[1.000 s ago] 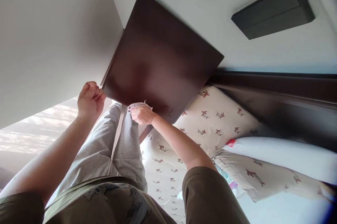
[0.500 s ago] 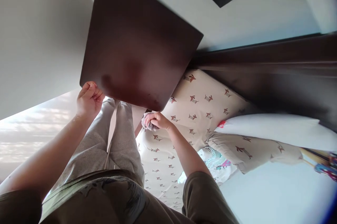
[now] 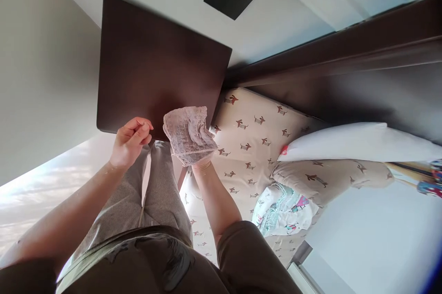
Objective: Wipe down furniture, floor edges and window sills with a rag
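**One crinkly pink-gray rag (image 3: 186,130) sits on the right hand (image 3: 202,160)**

The rag covers most of the right hand, just past the wrist. That hand seems to be what holds it up, because the rag hangs over the near edge of the dark brown bench (image 3: 155,64). Its fingers are hidden, so I can't tell if they squeeze the rag. The folds are bunched toward the bed side, maybe because the hand under them is bent.

The left hand (image 3: 133,141) is close by, on the other side. Its fingers curl in to meet the thumb, and I see nothing in it. It is up in the air, apart from the rag.

To the right of both hands is a bed sheet with little dogs (image 3: 253,140). Farther right, a white pillow (image 3: 341,142) leans by a dog pillow (image 3: 300,176), which may prop it up. Nearer the body, a white and mint cloth (image 3: 283,211) lies crumpled.
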Tool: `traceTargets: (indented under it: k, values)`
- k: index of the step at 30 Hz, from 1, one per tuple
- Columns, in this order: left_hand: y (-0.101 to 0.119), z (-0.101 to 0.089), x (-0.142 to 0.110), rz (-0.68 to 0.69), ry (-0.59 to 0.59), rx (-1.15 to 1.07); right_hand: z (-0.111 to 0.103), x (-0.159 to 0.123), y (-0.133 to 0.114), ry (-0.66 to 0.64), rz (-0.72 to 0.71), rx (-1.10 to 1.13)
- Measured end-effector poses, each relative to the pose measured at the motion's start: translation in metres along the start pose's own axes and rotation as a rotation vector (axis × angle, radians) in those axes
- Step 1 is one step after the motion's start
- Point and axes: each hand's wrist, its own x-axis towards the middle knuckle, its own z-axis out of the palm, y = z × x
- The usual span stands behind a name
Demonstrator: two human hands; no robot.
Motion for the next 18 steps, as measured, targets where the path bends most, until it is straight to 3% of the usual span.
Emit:
traceTargets:
  k: [7, 12, 18]
  values:
    - [0.012, 0.013, -0.022, 0.075, -0.111, 0.482, 0.028, -0.003, -0.007, -0.019, 0.036, 0.118]
    - [0.018, 0.025, -0.021, 0.101, -0.099, 0.603, 0.042, -0.003, -0.001, -0.082, -0.006, -0.009]
    - [0.021, 0.032, -0.016, 0.090, -0.102, 0.661, 0.069, -0.008, 0.004, 0.054, -0.064, -0.219]
